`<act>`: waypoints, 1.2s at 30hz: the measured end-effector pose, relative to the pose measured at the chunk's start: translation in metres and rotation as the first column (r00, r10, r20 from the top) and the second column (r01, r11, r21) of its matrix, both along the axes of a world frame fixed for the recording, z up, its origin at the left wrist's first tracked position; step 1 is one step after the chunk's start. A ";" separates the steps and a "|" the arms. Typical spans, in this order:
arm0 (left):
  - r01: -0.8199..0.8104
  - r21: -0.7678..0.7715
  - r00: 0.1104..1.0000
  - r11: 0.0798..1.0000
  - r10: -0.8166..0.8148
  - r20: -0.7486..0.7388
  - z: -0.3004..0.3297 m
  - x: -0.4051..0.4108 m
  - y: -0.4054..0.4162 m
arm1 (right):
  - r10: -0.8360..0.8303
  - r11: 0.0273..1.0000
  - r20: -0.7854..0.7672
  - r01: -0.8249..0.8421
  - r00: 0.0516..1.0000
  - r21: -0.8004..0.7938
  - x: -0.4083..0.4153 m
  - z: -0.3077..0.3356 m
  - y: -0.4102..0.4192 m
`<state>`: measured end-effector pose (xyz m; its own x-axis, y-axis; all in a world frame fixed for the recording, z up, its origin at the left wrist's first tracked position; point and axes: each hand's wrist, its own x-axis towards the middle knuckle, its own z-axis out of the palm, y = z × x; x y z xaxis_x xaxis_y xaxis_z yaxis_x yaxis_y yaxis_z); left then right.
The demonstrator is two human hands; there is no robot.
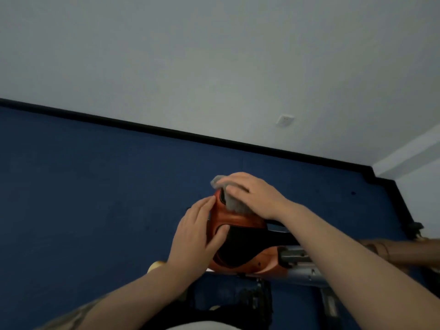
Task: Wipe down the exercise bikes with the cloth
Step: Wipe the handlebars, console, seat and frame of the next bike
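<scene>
Orange-and-black moulded plastic exercise bike housing (234, 236) above a dark blue floor (95, 186) bordered by a black skirting strip (166, 132). Left hand (198, 231), fingers nearly straight and thumb spread, rests on the housing's left edge, holding nothing. Right hand (252, 194), fingers extended, presses a crumpled grey cloth (232, 200) onto the housing's far end; cloth lies beneath the fingers.

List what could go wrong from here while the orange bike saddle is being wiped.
1. The grey cloth covers only the saddle's narrow end; the black centre panel could be missed.
2. The right hand presses the cloth with flat fingers, not gripping it, so it may slip off onto the blue floor.
3. The left hand braces the orange saddle only from the side; harder strokes might twist it.
</scene>
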<state>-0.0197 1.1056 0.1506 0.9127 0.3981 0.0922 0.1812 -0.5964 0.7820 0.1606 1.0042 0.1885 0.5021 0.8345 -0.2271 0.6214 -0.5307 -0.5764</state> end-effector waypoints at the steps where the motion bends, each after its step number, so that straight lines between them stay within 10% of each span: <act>1: -0.004 -0.006 1.000 1.000 0.005 0.023 -0.001 0.000 0.000 | -0.075 0.997 -0.071 0.075 0.995 0.006 0.005 0.000 0.002; 7: 0.135 0.070 0.960 0.988 -0.148 0.239 -0.012 -0.006 0.008 | 0.207 0.977 0.051 -0.208 0.977 0.034 -0.010 0.004 0.013; 11: 0.197 0.108 0.932 0.974 -0.220 0.287 -0.015 -0.002 0.017 | 0.044 0.999 -0.091 -0.046 0.995 -0.016 0.004 0.012 0.030; 16: 0.231 0.153 0.918 0.961 -0.268 0.291 -0.014 0.001 0.027 | 0.333 0.943 0.260 -0.322 0.907 -0.084 -0.019 0.008 0.037; 21: 0.256 0.154 0.911 0.954 -0.292 0.293 -0.014 0.005 0.032 | -0.187 0.979 -0.015 0.185 0.982 -0.080 0.000 0.007 0.041; 26: 0.282 0.209 0.891 0.936 -0.336 0.304 -0.016 0.006 0.034 | 0.200 0.979 0.286 -0.204 0.937 -0.015 -0.026 0.004 0.034; 29: 0.297 0.165 0.892 0.940 -0.335 0.303 -0.015 0.008 0.036 | -0.196 0.980 -0.030 0.197 0.980 0.021 -0.004 0.002 0.029; 31: 0.312 0.166 0.887 0.935 -0.350 0.302 -0.015 0.009 0.037 | -0.450 0.893 0.018 0.450 0.893 0.002 -0.013 -0.004 0.032; 36: 0.358 0.203 0.865 0.911 -0.405 0.295 -0.018 0.013 0.042 | -0.207 0.977 0.350 0.175 0.914 0.121 -0.052 -0.003 0.021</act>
